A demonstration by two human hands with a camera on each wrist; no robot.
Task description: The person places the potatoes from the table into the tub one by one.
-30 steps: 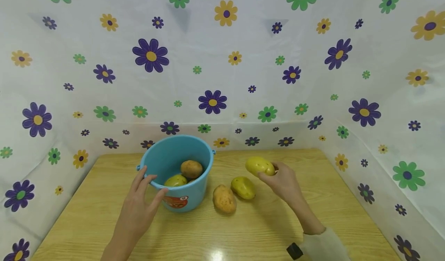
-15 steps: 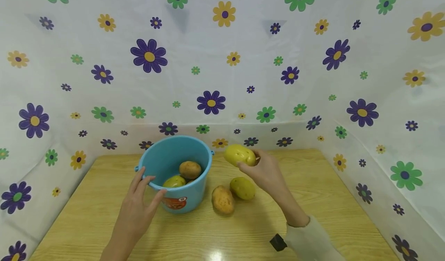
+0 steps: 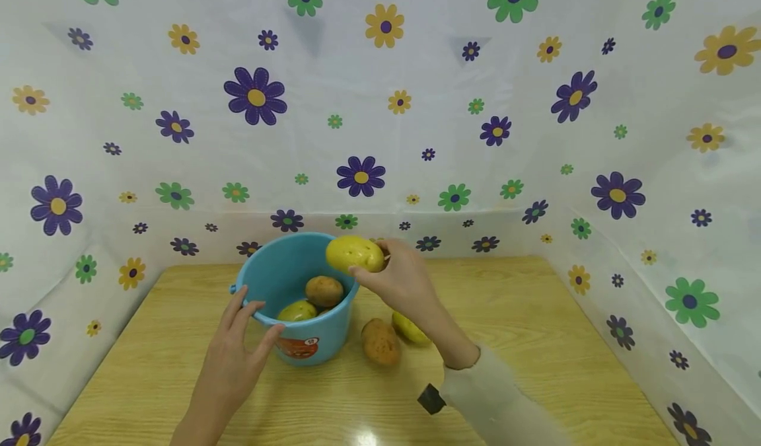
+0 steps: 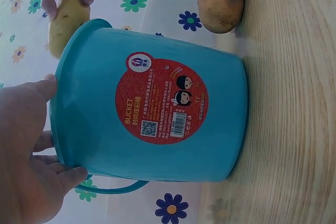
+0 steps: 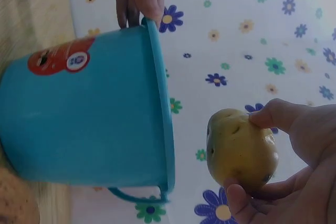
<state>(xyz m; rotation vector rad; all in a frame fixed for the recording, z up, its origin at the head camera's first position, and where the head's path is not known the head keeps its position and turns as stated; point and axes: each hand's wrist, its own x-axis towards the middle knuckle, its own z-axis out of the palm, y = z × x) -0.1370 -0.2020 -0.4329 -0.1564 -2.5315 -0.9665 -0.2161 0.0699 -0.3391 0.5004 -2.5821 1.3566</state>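
Observation:
My right hand [image 3: 404, 284] pinches a glossy yellow potato [image 3: 353, 254] just above the right rim of a blue bucket [image 3: 321, 343]. Seen from the right wrist, thumb and fingers hold this potato [image 5: 241, 148] from opposite sides, level with the bucket's mouth. The left hand [image 3: 232, 357] grips the near left rim, and the left wrist view shows its thumb and fingers [image 4: 72, 177] at the edge. Inside the bucket lie a brown potato [image 3: 324, 291] and a yellow one, with another partly hidden beneath.
On the wooden table [image 3: 523, 314], right of the bucket, lies a brown potato [image 3: 380, 342]. Behind it is a yellow-green potato [image 3: 409, 328], partly covered by the right forearm. A white flowered curtain [image 3: 404, 129] encloses the back and sides. The bucket's handle [image 4: 118, 188] hangs down behind.
The right hand has carried the yellow potato leftward and slightly up, from over the table to the bucket's right rim. The left hand stays on the rim.

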